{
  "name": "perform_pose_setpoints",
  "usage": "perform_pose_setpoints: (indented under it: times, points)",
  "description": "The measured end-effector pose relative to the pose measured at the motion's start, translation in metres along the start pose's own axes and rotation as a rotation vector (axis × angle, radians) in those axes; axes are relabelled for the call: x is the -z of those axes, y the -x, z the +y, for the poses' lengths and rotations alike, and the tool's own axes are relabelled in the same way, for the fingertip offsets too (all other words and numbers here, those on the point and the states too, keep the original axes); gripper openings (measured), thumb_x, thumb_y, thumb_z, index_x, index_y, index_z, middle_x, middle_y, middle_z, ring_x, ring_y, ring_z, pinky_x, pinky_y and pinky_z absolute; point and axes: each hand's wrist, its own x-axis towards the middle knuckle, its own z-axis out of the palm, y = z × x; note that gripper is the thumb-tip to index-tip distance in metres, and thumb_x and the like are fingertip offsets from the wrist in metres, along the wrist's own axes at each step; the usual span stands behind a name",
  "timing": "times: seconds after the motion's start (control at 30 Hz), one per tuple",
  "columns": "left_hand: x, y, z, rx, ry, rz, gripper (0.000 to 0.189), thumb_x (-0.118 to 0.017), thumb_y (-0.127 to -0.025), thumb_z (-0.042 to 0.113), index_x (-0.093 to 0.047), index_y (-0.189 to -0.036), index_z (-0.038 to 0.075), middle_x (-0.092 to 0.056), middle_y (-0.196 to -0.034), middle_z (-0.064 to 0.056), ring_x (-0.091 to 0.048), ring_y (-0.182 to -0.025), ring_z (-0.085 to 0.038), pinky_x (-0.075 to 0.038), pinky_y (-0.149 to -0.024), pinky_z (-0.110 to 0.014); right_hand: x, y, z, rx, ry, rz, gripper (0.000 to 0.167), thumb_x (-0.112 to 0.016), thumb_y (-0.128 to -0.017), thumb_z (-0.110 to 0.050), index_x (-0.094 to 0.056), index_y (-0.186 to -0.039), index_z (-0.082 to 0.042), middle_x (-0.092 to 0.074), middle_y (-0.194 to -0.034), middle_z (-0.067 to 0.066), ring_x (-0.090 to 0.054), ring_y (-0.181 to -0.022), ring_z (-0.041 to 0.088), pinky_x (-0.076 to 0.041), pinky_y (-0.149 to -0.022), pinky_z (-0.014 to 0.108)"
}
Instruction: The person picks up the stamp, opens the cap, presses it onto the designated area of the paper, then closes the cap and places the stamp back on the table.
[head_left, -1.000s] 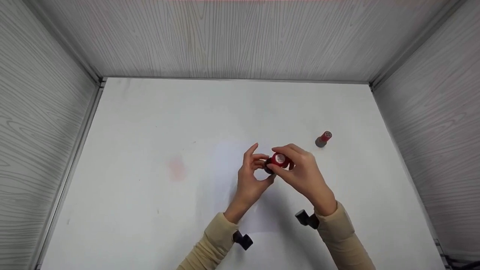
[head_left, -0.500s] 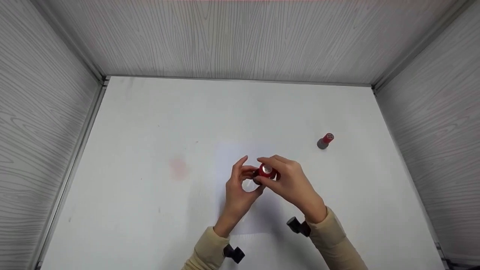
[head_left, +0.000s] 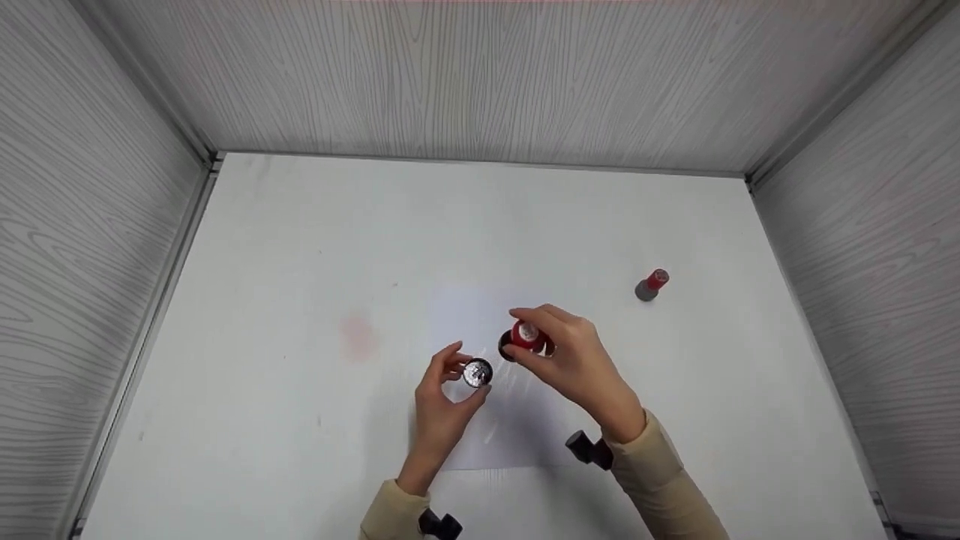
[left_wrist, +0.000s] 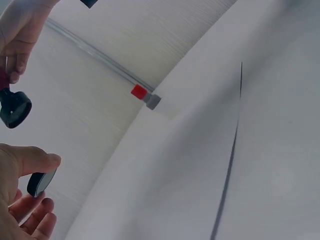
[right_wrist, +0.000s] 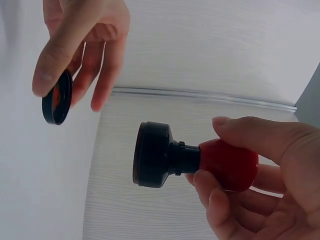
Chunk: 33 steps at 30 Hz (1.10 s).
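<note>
Stamp (head_left: 523, 339), red knob with black base, held off table near centre, right hand (head_left: 571, 362) grasping knob between thumb and fingertips; base faces left. Cap (head_left: 477, 373), round, black, separate from stamp, just left and nearer, pinched at rim by thumb and fingers of left hand (head_left: 442, 395). Both hands above white paper sheet (head_left: 480, 442) lying on white table (head_left: 285, 247). Second stamp (head_left: 651, 285), red and grey, stands apart at far right. Faint pink smudge (head_left: 355, 336) on table at left.

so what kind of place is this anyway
Likely a purpose-built recording booth: a bare white table boxed in by grey wood-grain panels, with only a red stamp, its cap and paper.
</note>
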Motion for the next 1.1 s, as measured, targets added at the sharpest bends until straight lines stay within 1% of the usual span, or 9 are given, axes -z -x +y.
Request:
perform_pose_setpoints:
  times: [0.13, 0.2, 0.27, 0.4, 0.53, 0.6, 0.8, 0.97, 1.1]
  points:
    - [0.008, 0.005, -0.014, -0.041, -0.066, -0.005, 0.070, -0.087, -0.071, 0.000, -0.055, -0.133, 0.003, -0.065, -0.113, -0.005, -0.061, -0.102, -0.020, -0.053, -0.087, -0.039, -0.002, -0.008, 0.006, -0.006, 0.031, 0.028, 0.040, -0.083, -0.081, -0.011, -0.069, -0.118, -0.003, -0.069, -0.098, 0.006, -0.057, -0.072, 0.011, -0.052, -0.060, 0.022]
    - [0.010, 0.008, -0.021, -0.062, -0.084, -0.016, 0.070, -0.086, -0.071, -0.001, -0.055, -0.133, 0.002, -0.065, -0.115, -0.006, -0.061, -0.106, -0.019, -0.053, -0.091, -0.040, -0.004, -0.013, 0.010, -0.003, 0.039, 0.047, 0.040, -0.082, -0.081, -0.011, -0.069, -0.118, -0.002, -0.069, -0.098, 0.008, -0.057, -0.071, 0.012, -0.052, -0.061, 0.022]
    - [0.011, 0.011, -0.028, -0.076, -0.083, -0.037, 0.070, -0.085, -0.071, -0.003, -0.054, -0.134, 0.001, -0.064, -0.116, -0.007, -0.060, -0.110, -0.019, -0.051, -0.095, -0.039, -0.008, -0.019, 0.016, 0.005, 0.042, 0.066, 0.040, -0.082, -0.082, -0.011, -0.068, -0.118, -0.002, -0.069, -0.098, 0.009, -0.058, -0.071, 0.012, -0.053, -0.061, 0.023]
    - [0.006, 0.016, -0.039, -0.088, -0.064, -0.078, 0.069, -0.084, -0.072, -0.005, -0.054, -0.134, 0.000, -0.063, -0.119, -0.009, -0.060, -0.115, -0.021, -0.046, -0.102, -0.033, -0.018, -0.034, 0.030, 0.035, 0.046, 0.107, 0.038, -0.081, -0.083, -0.011, -0.067, -0.117, -0.001, -0.068, -0.097, 0.011, -0.060, -0.071, 0.015, -0.053, -0.060, 0.025]
    - [-0.003, 0.020, -0.048, -0.101, -0.063, -0.088, 0.067, -0.083, -0.074, -0.003, -0.053, -0.134, -0.001, -0.064, -0.120, -0.010, -0.061, -0.116, -0.023, -0.044, -0.103, -0.025, -0.030, -0.047, 0.041, 0.047, 0.035, 0.137, 0.036, -0.080, -0.083, -0.010, -0.068, -0.115, 0.000, -0.067, -0.094, 0.012, -0.061, -0.070, 0.016, -0.053, -0.060, 0.026]
    - [-0.007, 0.020, -0.050, -0.100, -0.068, -0.088, 0.067, -0.084, -0.074, -0.001, -0.053, -0.134, 0.000, -0.063, -0.120, -0.009, -0.061, -0.116, -0.022, -0.043, -0.103, -0.024, -0.036, -0.052, 0.046, 0.035, 0.030, 0.141, 0.035, -0.080, -0.083, -0.010, -0.068, -0.115, 0.001, -0.067, -0.094, 0.013, -0.061, -0.070, 0.017, -0.053, -0.061, 0.027]
    - [-0.019, 0.020, -0.049, -0.092, -0.091, -0.088, 0.067, -0.084, -0.075, 0.002, -0.053, -0.135, 0.001, -0.063, -0.121, -0.006, -0.060, -0.117, -0.019, -0.045, -0.103, -0.030, -0.053, -0.064, 0.058, -0.031, 0.051, 0.112, 0.035, -0.079, -0.084, -0.010, -0.068, -0.115, 0.001, -0.068, -0.097, 0.015, -0.065, -0.079, 0.021, -0.056, -0.069, 0.030]
    - [-0.028, 0.021, -0.049, -0.117, -0.096, -0.077, 0.066, -0.085, -0.075, 0.004, -0.053, -0.134, 0.001, -0.062, -0.119, -0.005, -0.061, -0.115, -0.019, -0.047, -0.101, -0.032, -0.068, -0.067, 0.074, -0.078, 0.095, 0.069, 0.035, -0.079, -0.085, -0.012, -0.068, -0.115, 0.002, -0.069, -0.102, 0.017, -0.069, -0.091, 0.027, -0.058, -0.078, 0.035]
    - [-0.032, 0.022, -0.050, -0.136, -0.098, -0.052, 0.066, -0.084, -0.076, 0.005, -0.054, -0.134, 0.002, -0.062, -0.118, -0.005, -0.061, -0.113, -0.020, -0.048, -0.099, -0.031, -0.081, -0.069, 0.088, -0.122, 0.123, 0.040, 0.037, -0.078, -0.085, -0.014, -0.068, -0.116, 0.002, -0.068, -0.104, 0.018, -0.068, -0.095, 0.031, -0.057, -0.082, 0.039]
